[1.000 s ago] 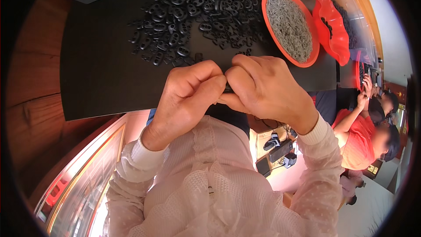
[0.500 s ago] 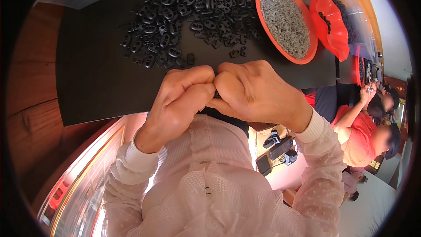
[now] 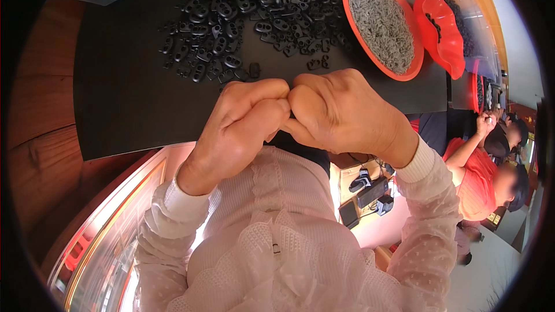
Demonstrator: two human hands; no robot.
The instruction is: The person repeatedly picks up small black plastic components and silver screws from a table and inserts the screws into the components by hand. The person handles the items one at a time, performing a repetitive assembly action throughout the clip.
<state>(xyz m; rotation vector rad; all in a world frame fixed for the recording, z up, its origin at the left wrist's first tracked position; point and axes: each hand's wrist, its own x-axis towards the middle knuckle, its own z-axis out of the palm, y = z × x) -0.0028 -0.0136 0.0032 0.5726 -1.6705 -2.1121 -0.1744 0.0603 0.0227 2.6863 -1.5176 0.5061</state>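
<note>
My left hand (image 3: pixel 240 124) and my right hand (image 3: pixel 341 112) are pressed together knuckle to knuckle above the near edge of a black mat (image 3: pixel 127 98). Both sets of fingers are curled tight around something small between the fingertips; it is hidden by the fingers. Beyond the hands lies a heap of small black plastic two-hole pieces (image 3: pixel 248 11). To the right of the heap stands an orange bowl (image 3: pixel 350 17) filled with tiny grey metal parts (image 3: pixel 381 20).
A second orange dish with a wavy rim (image 3: pixel 442 34) stands right of the bowl. The mat lies on a wooden table (image 3: pixel 40 110). Another person in a red top (image 3: pixel 480 179) sits at the right. Small black devices (image 3: pixel 370 188) lie below the table edge.
Both hands have stayed clenched together and drifted slightly toward the near edge of the mat, the knuckles pressing closer. The heap and bowls have not moved.
</note>
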